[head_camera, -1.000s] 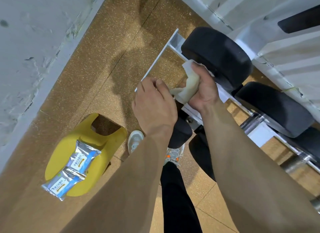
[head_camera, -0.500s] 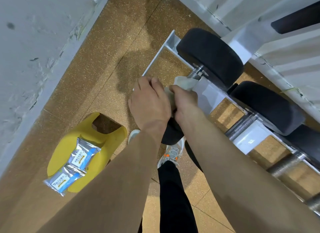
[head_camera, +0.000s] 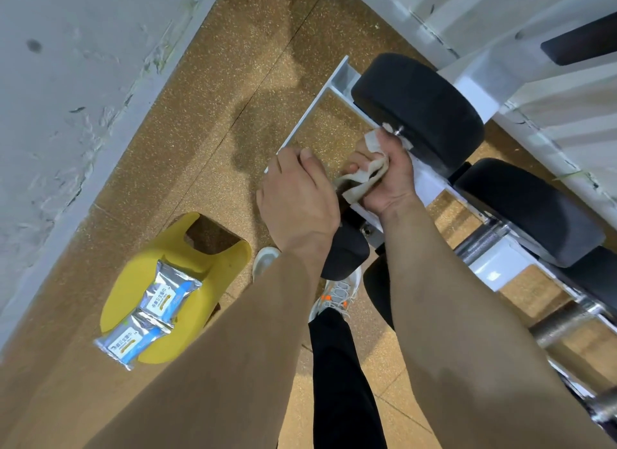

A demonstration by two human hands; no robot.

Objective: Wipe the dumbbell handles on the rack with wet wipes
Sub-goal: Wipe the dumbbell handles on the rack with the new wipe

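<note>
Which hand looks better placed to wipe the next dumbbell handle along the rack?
Right. The right hand grips the wet wipe, and the next handle lies on that same side. The left hand sits farther from it and shows no wipe.

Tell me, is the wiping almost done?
Not nearly, it seems. Done: one wipe is unpacked. In hand: the right hand grips it round the first handle, beside the black weight; the left hand rests nearby, its grip hidden. Left: more handles wait down the rack, and whether they were wiped can't be told.
</note>
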